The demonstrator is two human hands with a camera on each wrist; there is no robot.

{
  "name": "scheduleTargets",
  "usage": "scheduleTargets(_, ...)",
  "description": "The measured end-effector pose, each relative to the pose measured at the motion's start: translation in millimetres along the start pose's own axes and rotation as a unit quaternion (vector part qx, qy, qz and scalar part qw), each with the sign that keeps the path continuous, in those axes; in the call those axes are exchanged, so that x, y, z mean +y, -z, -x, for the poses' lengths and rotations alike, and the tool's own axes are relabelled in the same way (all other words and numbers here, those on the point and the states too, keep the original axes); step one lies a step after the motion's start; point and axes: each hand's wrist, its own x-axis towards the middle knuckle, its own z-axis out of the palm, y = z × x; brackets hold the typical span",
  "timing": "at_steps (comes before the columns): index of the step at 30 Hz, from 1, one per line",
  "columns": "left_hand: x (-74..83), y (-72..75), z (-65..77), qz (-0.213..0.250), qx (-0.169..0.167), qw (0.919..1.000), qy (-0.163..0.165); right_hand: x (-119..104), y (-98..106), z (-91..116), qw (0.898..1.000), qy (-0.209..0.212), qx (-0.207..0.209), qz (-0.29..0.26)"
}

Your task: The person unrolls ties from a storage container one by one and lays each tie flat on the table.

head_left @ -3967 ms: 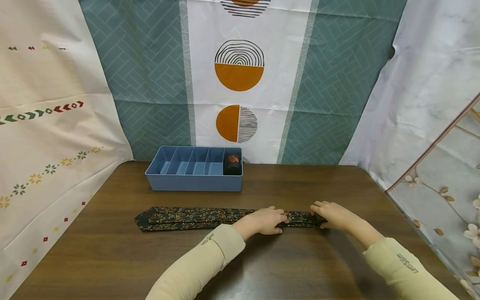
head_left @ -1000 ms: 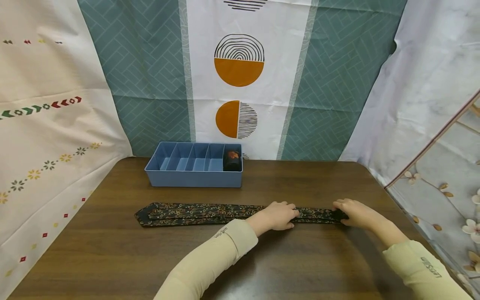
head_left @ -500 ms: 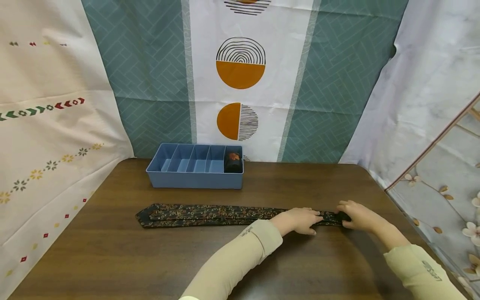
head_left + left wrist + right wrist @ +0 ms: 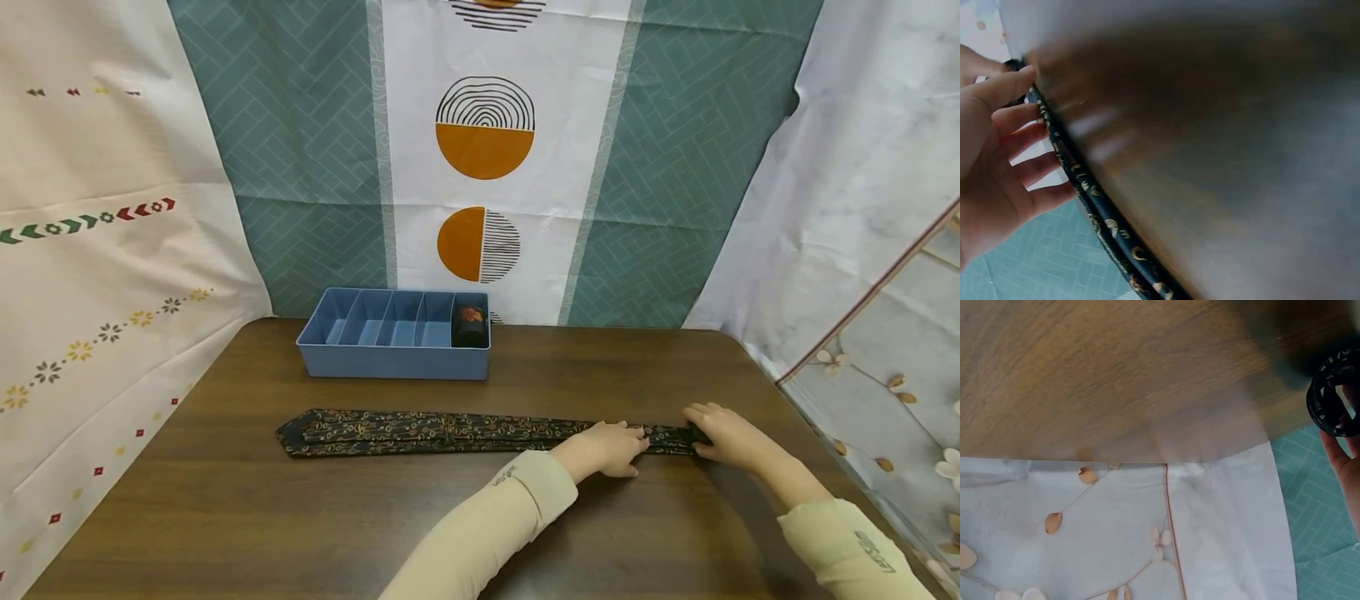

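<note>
A dark necktie point(image 4: 420, 427) with a gold and orange pattern lies folded in a long strip across the table, its pointed end to the left. My left hand point(image 4: 611, 447) lies over the strip toward its right end. In the left wrist view its fairly straight fingers point(image 4: 1038, 164) touch one side of the necktie, with the thumb near the other. At the far right end, my right hand point(image 4: 726, 435) holds the necktie between fingers and thumb. There the cloth curls into a small loop point(image 4: 1316, 407) in the right wrist view, partly cut off by the frame edge.
A blue divided box point(image 4: 393, 363) stands behind the necktie. Its rightmost compartment holds a dark rolled item point(image 4: 471, 332) with an orange leaf motif. The brown wooden table point(image 4: 247, 517) is bordered by hanging patterned cloths at the back and sides.
Since the oldest frame, my right hand has moved right, and the necktie's strip reaches further that way. My left hand has slid right along it, closer to the right hand.
</note>
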Motion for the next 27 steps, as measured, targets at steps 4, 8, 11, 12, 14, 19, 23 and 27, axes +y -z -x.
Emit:
scheduleTargets(4, -1.2, -1.8, 1.3, 0.013, -0.013, 0.9998, 0.004, 1, 2, 3, 1.000, -0.003, 0.008, 0.014)
scheduleTargets(8, -3.4, -1.2, 2.3, 0.025, -0.015, 0.9996, 0.001, 4, 3, 4, 1.000, 0.000, 0.010, 0.020)
scheduleTargets(11, -4.2, -1.4, 3.2, 0.029, -0.015, 0.9995, 0.000, 5, 2, 6, 1.000, 0.003, 0.003, 0.027)
scheduleTargets(12, -4.2, -1.6, 3.4, 0.028, -0.015, 0.9995, -0.001, 5, 1, 7, 1.000, 0.002, 0.000, 0.029)
scheduleTargets(14, -4.0, -1.7, 3.7, 0.027, -0.016, 0.9995, -0.003, 6, 0, 9, 0.999, -0.003, -0.005, 0.035)
scheduleTargets(19, -3.7, -0.9, 4.2, 0.024, -0.024, 0.9994, -0.006, 9, -1, 13, 0.999, -0.026, -0.010, 0.031)
scheduleTargets(23, -3.3, 0.0, 4.8, 0.025, -0.031, 0.9992, -0.007, 10, 0, 14, 0.999, -0.037, -0.013, 0.026)
scheduleTargets(27, -3.5, 1.0, 5.4, 0.032, -0.033, 0.9989, -0.006, 12, 2, 16, 0.999, -0.032, -0.011, 0.031)
